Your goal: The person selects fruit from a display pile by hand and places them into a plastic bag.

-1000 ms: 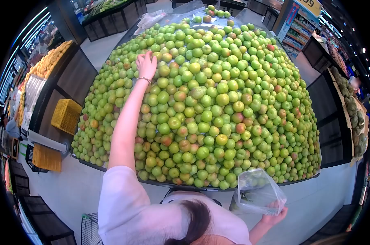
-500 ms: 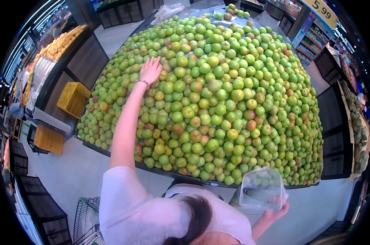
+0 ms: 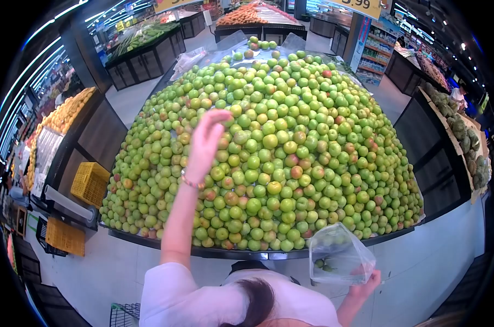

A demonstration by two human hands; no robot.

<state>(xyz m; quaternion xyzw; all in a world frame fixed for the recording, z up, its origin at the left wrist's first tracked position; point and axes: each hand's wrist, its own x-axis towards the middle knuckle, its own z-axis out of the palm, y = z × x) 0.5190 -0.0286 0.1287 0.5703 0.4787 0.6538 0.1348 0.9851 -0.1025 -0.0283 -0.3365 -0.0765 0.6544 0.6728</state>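
One right hand (image 3: 369, 283) closed on one clear plastic bag (image 3: 342, 245); dark green contents (image 3: 326, 266), count unclear. Beyond, one left hand (image 3: 206, 144), fingers bent, over one heap of round green, red-blushed fruit (image 3: 296, 163), uncountable; whether pinching any, cannot tell. Farthest: two yellow price signs (image 3: 361, 7).

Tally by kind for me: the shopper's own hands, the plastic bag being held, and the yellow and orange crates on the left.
Left hand and right hand: 2
Clear plastic bag: 1
Yellow crate and orange crate: 2
Total: 5
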